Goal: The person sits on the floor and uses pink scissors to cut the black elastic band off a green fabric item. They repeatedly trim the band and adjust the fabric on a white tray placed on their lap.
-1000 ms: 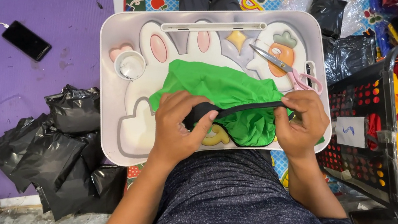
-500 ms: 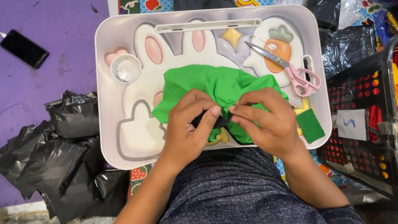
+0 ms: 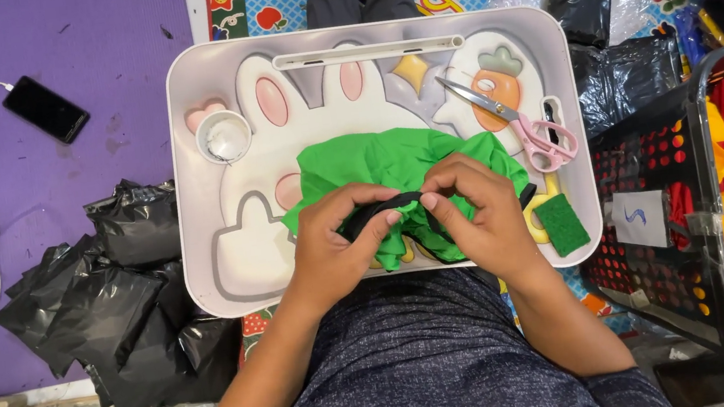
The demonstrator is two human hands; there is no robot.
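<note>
Bunched bright green cloth (image 3: 394,167) with black band (image 3: 381,212), pinched by both hands

A white lap tray (image 3: 191,160) with a rabbit pattern carried a bunched green cloth (image 3: 394,167) near its front edge. Pink-handled scissors (image 3: 513,120) lay toward the right edge, a green scrub pad (image 3: 561,223) at the front right corner, and a small white cup (image 3: 224,137) near the left edge.

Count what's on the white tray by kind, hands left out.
Green cloth: 1
Black band: 1
Scissors: 1
Green pad: 1
Round cup: 1
Total on the tray: 5
</note>
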